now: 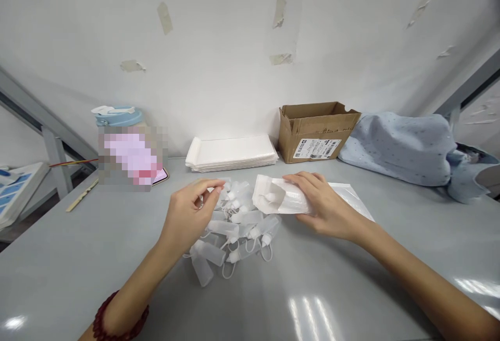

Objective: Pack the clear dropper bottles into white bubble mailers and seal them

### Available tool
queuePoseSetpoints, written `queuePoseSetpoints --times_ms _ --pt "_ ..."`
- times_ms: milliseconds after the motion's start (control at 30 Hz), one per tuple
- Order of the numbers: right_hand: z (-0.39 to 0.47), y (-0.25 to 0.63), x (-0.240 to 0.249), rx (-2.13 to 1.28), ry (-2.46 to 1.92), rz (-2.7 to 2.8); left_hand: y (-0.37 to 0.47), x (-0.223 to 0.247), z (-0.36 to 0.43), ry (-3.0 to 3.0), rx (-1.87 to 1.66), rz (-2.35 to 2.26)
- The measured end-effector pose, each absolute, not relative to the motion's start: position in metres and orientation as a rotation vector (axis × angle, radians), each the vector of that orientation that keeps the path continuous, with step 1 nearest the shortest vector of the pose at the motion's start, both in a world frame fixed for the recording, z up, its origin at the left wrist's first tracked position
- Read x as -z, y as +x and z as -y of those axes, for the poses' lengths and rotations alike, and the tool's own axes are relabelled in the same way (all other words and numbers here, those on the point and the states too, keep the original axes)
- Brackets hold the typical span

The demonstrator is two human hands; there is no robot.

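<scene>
A loose pile of small translucent squeeze bottles [211, 252] with white tethered caps lies on the grey table. Over its back left part is my left hand [193, 205], thumb and index finger brought together beside a bottle. Whether anything is pinched there cannot be made out. My right hand [322, 205] grips a white padded envelope [289, 198] from above, just right of the pile. The envelope's mouth gapes toward the left, and a white bottle tip [269, 197] shows inside it. Under my right wrist lies another flat envelope [353, 198], partly covered.
A stack of white padded envelopes [234, 151] lies near the wall. Right of it stands an open cardboard box [318, 130], then a light blue cloth [398, 148]. At the left are a blurred phone [160, 176], a blue-rimmed container [119, 116] and a thin wooden strip [82, 195].
</scene>
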State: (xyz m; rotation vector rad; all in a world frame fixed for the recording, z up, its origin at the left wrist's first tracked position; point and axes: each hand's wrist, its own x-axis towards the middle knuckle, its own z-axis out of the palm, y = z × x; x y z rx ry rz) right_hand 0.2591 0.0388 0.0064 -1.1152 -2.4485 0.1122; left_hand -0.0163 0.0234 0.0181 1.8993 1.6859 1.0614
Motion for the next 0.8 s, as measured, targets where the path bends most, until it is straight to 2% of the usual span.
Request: queuePoseSetpoints --times_ms 200,333,633,800 --pt "-0.043 0.273 -0.024 -0.078 -1.139 2.191 -0.017 -0.010 -0.030 2.090 -0.793 -1.701" --pt "-0.042 0.270 -0.025 -0.085 -1.086 2.228 -0.017 -0.007 -0.029 2.090 -0.729 -1.662" --pt "-0.042 0.265 -0.010 -0.013 -1.028 2.367 -0.017 -0.017 -0.023 1.755 -1.100 -1.690" --pt "-0.040 0.260 -0.005 -0.002 -1.041 2.405 -0.019 -0.026 -0.018 1.549 -1.310 -1.490"
